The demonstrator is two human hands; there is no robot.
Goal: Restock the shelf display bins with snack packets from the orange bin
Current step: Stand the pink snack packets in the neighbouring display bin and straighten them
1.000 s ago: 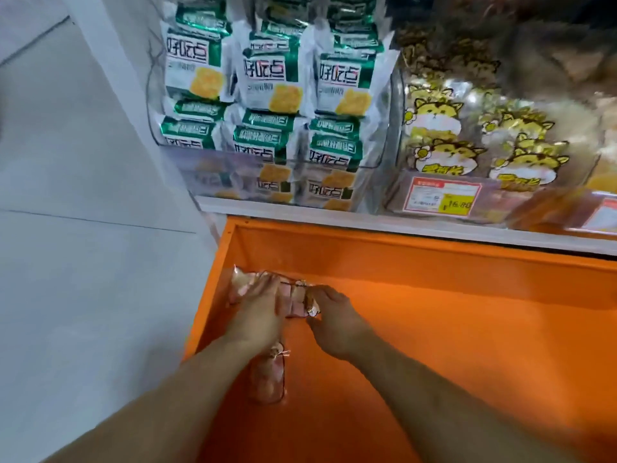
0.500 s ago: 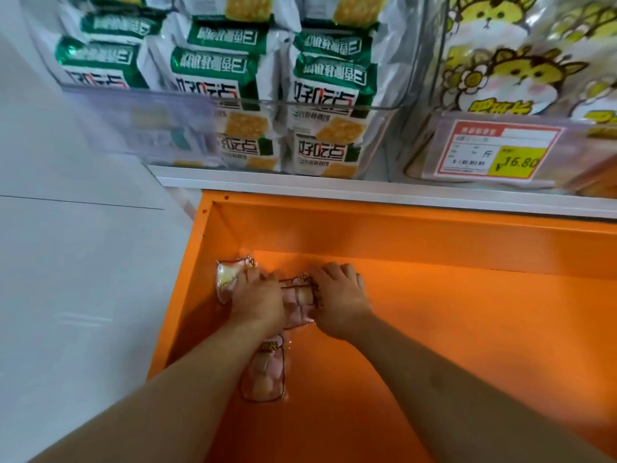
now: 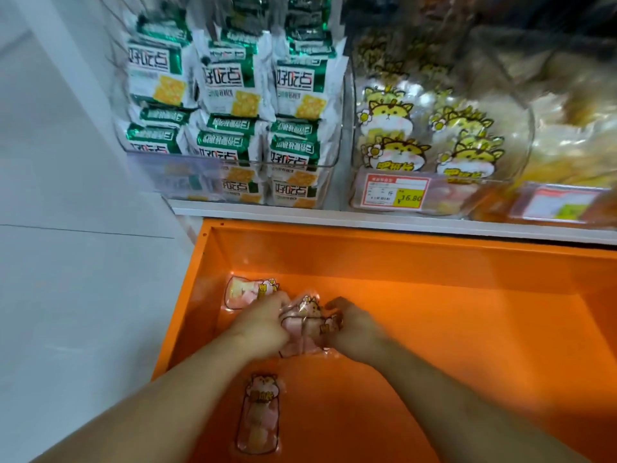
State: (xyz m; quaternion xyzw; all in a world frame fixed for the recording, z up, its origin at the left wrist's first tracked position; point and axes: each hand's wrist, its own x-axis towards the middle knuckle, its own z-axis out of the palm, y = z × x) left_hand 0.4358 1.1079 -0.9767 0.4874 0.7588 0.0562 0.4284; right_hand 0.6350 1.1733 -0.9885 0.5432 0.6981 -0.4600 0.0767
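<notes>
Head view: left hand and right hand both grip a small bundle of clear pink snack packets low in the orange bin; one packet lies flat in the far-left corner; another packet lies near the left forearm; above, a clear shelf bin holds green-and-white cracker packs; beside it, hamster-print bags behind a price tag reading 16.80.

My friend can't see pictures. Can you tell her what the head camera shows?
Two hands, left hand and right hand, gather a bunch of pink snack packets inside an orange bin. Two more packets lie loose beside them, and above is a shelf of clear bins full of snacks.
</notes>
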